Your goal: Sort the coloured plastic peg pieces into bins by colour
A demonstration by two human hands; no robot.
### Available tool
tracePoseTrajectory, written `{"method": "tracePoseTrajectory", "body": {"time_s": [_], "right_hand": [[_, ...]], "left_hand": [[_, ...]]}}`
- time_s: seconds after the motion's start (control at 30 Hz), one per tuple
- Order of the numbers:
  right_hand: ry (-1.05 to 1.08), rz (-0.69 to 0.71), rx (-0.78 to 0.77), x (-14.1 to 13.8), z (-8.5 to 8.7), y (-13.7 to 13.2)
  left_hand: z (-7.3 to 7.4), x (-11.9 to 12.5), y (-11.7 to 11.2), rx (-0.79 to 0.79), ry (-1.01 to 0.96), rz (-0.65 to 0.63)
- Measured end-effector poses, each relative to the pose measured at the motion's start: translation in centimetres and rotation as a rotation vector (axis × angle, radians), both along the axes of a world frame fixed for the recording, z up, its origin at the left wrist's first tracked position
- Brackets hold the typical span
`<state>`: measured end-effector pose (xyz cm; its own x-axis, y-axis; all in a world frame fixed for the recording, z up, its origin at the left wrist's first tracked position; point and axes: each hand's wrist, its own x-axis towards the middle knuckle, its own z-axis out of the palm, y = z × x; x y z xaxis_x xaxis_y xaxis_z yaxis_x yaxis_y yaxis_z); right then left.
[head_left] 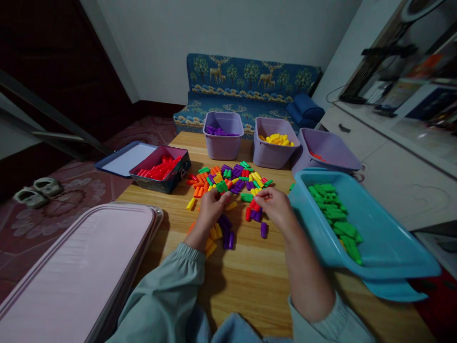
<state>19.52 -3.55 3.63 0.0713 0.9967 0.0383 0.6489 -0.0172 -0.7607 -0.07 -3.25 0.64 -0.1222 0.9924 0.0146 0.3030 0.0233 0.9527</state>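
Observation:
A mixed heap of small plastic pieces (237, 171) in red, orange, yellow, green and purple lies on the wooden table. At its near left edge my left hand (211, 208) is closed, with a green plastic piece (222, 186) at its fingertips. My right hand (275, 206) is closed at the heap's right side, its thumb and finger pinching a red plastic piece (255, 205). A purple piece (263, 230) lies apart below the right hand. Several purple pieces (226, 233) and yellow pieces (210, 247) lie beside my left wrist, which partly hides them.
Behind the heap stand lilac bins with purple pieces (223, 148), yellow pieces (271, 155) and a few red ones (326, 164). An open tin (173, 180) of red pieces is at left. Right, a blue tub (385, 238) holds green pieces. Pinkish lids (89, 267) lie near left.

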Motion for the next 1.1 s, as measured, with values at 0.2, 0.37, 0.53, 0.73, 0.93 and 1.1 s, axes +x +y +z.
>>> {"method": "tracePoseTrajectory", "body": {"time_s": [0.2, 0.37, 0.53, 0.73, 0.93, 1.1], "right_hand": [[-0.494, 0.124, -0.129, -2.6, 0.6, -1.2], [-0.683, 0.211, -0.142, -4.2, 0.9, -2.1], [-0.665, 0.218, -0.123, -4.6, 0.6, -2.4], [-0.546, 0.182, -0.103, -3.7, 0.5, -1.9], [-0.126, 0.084, 0.152, -3.5, -0.3, -1.0], [-0.193, 0.230, 0.107, -4.1, -1.5, -0.9]], "left_hand": [[0.9, 0.0, -0.2, -0.167, -0.547, -0.080], [1.3, 0.0, -0.4, -0.179, -0.694, -0.127], [1.0, 0.1, -0.3, -0.188, -0.892, -0.124], [1.1, 0.0, -0.4, -0.207, -0.921, -0.132], [0.9, 0.0, -0.3, -0.142, -0.774, -0.086], [0.5, -0.1, -0.3, 0.026, -0.277, -0.111]]}}
